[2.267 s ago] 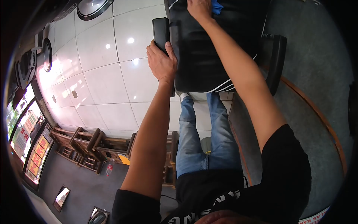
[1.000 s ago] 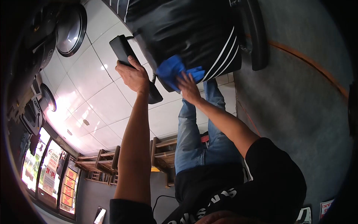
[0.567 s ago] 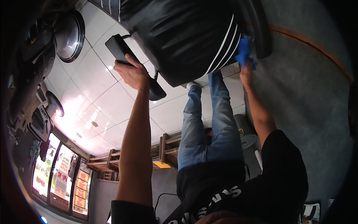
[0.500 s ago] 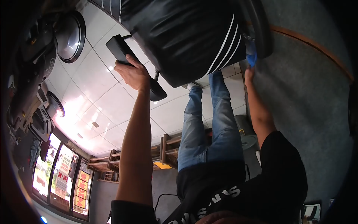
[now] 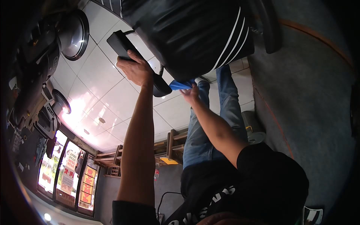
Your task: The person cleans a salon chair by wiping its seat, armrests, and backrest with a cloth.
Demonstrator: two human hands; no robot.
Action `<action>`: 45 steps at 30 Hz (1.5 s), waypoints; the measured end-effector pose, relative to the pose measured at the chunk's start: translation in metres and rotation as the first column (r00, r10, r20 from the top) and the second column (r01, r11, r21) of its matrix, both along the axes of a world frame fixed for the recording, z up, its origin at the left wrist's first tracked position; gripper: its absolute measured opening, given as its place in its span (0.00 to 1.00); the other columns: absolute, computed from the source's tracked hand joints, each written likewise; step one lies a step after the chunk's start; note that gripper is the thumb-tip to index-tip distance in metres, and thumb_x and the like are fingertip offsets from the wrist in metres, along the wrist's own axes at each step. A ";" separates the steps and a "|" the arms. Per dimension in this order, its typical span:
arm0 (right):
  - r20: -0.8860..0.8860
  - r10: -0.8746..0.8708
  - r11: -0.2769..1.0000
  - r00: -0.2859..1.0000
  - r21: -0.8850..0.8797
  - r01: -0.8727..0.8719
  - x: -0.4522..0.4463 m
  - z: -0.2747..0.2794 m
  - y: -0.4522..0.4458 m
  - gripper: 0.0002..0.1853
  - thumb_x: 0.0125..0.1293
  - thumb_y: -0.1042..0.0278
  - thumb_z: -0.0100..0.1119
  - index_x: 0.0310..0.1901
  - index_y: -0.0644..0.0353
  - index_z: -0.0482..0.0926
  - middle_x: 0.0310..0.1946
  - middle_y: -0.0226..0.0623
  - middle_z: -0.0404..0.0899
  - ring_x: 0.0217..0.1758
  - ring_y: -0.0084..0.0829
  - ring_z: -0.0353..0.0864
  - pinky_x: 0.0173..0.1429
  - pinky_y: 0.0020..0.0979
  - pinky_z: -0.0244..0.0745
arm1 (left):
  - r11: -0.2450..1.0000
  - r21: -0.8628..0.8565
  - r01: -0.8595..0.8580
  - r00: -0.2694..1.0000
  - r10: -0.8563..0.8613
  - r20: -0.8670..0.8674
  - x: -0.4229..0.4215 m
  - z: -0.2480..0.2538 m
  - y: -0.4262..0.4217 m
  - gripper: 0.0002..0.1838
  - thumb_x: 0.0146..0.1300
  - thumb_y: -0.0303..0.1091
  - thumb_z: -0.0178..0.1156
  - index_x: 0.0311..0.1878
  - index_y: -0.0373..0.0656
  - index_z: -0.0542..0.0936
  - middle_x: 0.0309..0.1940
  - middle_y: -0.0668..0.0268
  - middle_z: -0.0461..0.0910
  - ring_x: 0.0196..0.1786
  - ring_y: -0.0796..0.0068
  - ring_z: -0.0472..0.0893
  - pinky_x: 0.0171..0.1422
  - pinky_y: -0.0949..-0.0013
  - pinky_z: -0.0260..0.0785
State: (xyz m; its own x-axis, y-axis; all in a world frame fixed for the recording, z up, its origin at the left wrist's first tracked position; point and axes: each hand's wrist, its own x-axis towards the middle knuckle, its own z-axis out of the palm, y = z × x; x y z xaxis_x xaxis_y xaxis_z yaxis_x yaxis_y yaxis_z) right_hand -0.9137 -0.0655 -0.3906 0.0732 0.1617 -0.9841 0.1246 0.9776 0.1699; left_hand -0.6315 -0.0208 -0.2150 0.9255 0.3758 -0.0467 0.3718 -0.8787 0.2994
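Left hand (image 5: pixel 137 69) has its grip round the black armrest (image 5: pixel 122 43); blurred right hand (image 5: pixel 191 94) holds a partly hidden blue cloth (image 5: pixel 180 86).

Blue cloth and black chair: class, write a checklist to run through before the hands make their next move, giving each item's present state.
1. Left hand on the left armrest: ok.
2. Blue cloth in the right hand: ok.
3. Right armrest free of hands: ok.
4. Cloth laid flat on top of the black padding: not ok, it is by the padding's lower edge.
5. Cloth touching the left armrest: cannot tell.
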 end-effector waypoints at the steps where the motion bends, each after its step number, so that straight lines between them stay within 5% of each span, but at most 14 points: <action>1: -0.038 0.007 0.999 0.999 -0.049 -0.009 0.003 -0.010 -0.016 0.25 0.78 0.51 0.39 0.69 0.48 0.75 0.73 0.36 0.73 0.77 0.42 0.70 0.82 0.57 0.59 | 1.000 -0.007 0.003 1.000 -0.003 0.004 -0.001 0.000 0.000 0.35 0.80 0.60 0.42 0.66 0.31 0.65 0.56 0.45 0.70 0.59 0.39 0.77 0.60 0.43 0.72; 3: 0.037 -0.177 0.966 0.984 -0.185 0.181 -0.005 -0.064 -0.077 0.26 0.73 0.53 0.44 0.65 0.56 0.79 0.67 0.43 0.79 0.69 0.44 0.79 0.74 0.55 0.72 | 1.000 -0.015 0.002 1.000 -0.002 0.002 0.001 -0.002 0.002 0.35 0.80 0.59 0.43 0.67 0.31 0.65 0.57 0.45 0.70 0.59 0.39 0.77 0.60 0.43 0.72; 7: 0.074 -0.055 0.852 0.996 -0.516 0.086 0.019 -0.078 -0.288 0.33 0.78 0.45 0.33 0.71 0.58 0.74 0.73 0.42 0.74 0.75 0.45 0.73 0.79 0.58 0.65 | 1.000 -0.023 -0.018 0.999 0.017 -0.039 0.000 0.003 0.000 0.34 0.81 0.58 0.43 0.68 0.31 0.64 0.58 0.45 0.70 0.60 0.40 0.77 0.61 0.45 0.73; 10: 0.471 0.197 0.868 0.860 -0.491 0.070 -0.018 -0.126 -0.421 0.34 0.79 0.40 0.32 0.74 0.52 0.70 0.74 0.36 0.73 0.78 0.42 0.70 0.80 0.56 0.63 | 1.000 -0.025 -0.016 1.000 0.015 -0.027 0.000 0.003 0.000 0.35 0.81 0.58 0.43 0.69 0.31 0.64 0.58 0.46 0.70 0.60 0.41 0.77 0.60 0.46 0.73; 14: 0.148 0.181 0.698 0.972 -0.715 -0.021 0.014 -0.086 -0.376 0.36 0.76 0.38 0.34 0.74 0.54 0.72 0.75 0.41 0.72 0.78 0.50 0.70 0.78 0.62 0.65 | 1.000 -0.025 -0.002 1.000 0.002 -0.013 -0.001 0.003 0.000 0.36 0.81 0.59 0.42 0.68 0.30 0.64 0.58 0.45 0.70 0.60 0.40 0.77 0.61 0.45 0.72; 17: 0.012 0.256 0.773 0.967 -0.603 -0.198 0.009 -0.082 -0.275 0.31 0.79 0.40 0.39 0.74 0.49 0.69 0.75 0.39 0.71 0.73 0.44 0.75 0.77 0.57 0.70 | 0.998 -0.056 -0.011 1.000 0.011 0.004 -0.001 -0.001 0.001 0.38 0.80 0.62 0.39 0.66 0.30 0.65 0.57 0.43 0.69 0.61 0.38 0.75 0.63 0.44 0.69; 20: 0.252 -0.006 0.966 0.968 -0.250 0.071 -0.001 -0.086 -0.143 0.27 0.76 0.45 0.51 0.68 0.53 0.76 0.65 0.38 0.79 0.65 0.41 0.81 0.68 0.50 0.79 | 0.999 -0.048 -0.015 1.000 0.015 -0.005 0.001 0.003 0.000 0.38 0.80 0.63 0.39 0.66 0.30 0.65 0.58 0.43 0.69 0.61 0.38 0.75 0.63 0.44 0.69; 21: 0.143 -0.010 0.977 0.990 -0.212 0.040 -0.022 -0.121 -0.104 0.26 0.76 0.45 0.51 0.67 0.50 0.76 0.64 0.36 0.80 0.65 0.40 0.81 0.68 0.50 0.77 | 0.999 -0.048 -0.014 1.000 0.014 -0.009 0.000 0.002 0.000 0.38 0.81 0.63 0.39 0.66 0.30 0.65 0.58 0.43 0.69 0.61 0.38 0.75 0.63 0.44 0.69; 25: -0.064 0.182 0.983 0.981 0.017 -0.182 0.023 -0.015 -0.051 0.24 0.78 0.48 0.48 0.68 0.50 0.74 0.66 0.35 0.79 0.70 0.40 0.76 0.74 0.54 0.69 | 0.999 -0.033 0.000 1.000 0.001 0.014 -0.002 -0.005 0.003 0.38 0.80 0.63 0.39 0.66 0.30 0.64 0.58 0.43 0.69 0.60 0.38 0.75 0.62 0.44 0.69; 31: 0.174 -0.159 0.970 0.972 -0.157 0.187 0.015 -0.077 -0.141 0.28 0.78 0.45 0.45 0.71 0.52 0.73 0.68 0.37 0.78 0.73 0.43 0.75 0.76 0.51 0.70 | 1.000 -0.004 0.019 1.000 -0.019 0.019 -0.001 -0.009 0.008 0.36 0.81 0.59 0.41 0.67 0.30 0.65 0.56 0.45 0.70 0.59 0.40 0.76 0.59 0.45 0.71; 32: 0.164 0.212 0.881 0.963 -0.460 -0.115 0.018 -0.089 -0.181 0.28 0.79 0.45 0.44 0.70 0.55 0.74 0.71 0.39 0.75 0.74 0.44 0.74 0.76 0.52 0.71 | 1.000 -0.008 0.015 1.000 -0.015 0.009 -0.001 -0.008 0.007 0.36 0.81 0.59 0.41 0.67 0.30 0.64 0.56 0.45 0.70 0.59 0.40 0.76 0.59 0.45 0.71; 35: 0.173 0.004 0.884 0.985 -0.462 0.077 0.050 -0.047 -0.296 0.35 0.81 0.43 0.25 0.77 0.53 0.68 0.83 0.37 0.58 0.83 0.45 0.61 0.83 0.60 0.55 | 1.000 -0.018 -0.001 1.000 0.001 -0.008 -0.002 -0.002 0.003 0.36 0.81 0.59 0.41 0.68 0.30 0.64 0.56 0.45 0.70 0.59 0.40 0.76 0.59 0.45 0.72; 39: 0.233 0.041 0.779 0.972 -0.616 0.115 0.024 -0.087 -0.390 0.33 0.81 0.45 0.34 0.74 0.61 0.70 0.79 0.43 0.65 0.78 0.50 0.68 0.81 0.52 0.62 | 1.000 -0.017 -0.010 1.000 0.009 -0.013 -0.001 0.002 0.000 0.36 0.81 0.60 0.41 0.68 0.30 0.64 0.56 0.46 0.70 0.59 0.40 0.77 0.59 0.45 0.72; 45: -0.603 -0.054 0.293 0.796 -0.772 -0.564 0.075 -0.053 -0.338 0.28 0.81 0.52 0.44 0.64 0.72 0.75 0.72 0.60 0.69 0.75 0.56 0.69 0.79 0.52 0.63 | 0.999 -0.041 -0.025 0.999 0.024 -0.023 0.000 0.003 0.000 0.37 0.80 0.63 0.40 0.67 0.31 0.65 0.58 0.44 0.70 0.60 0.39 0.76 0.62 0.44 0.70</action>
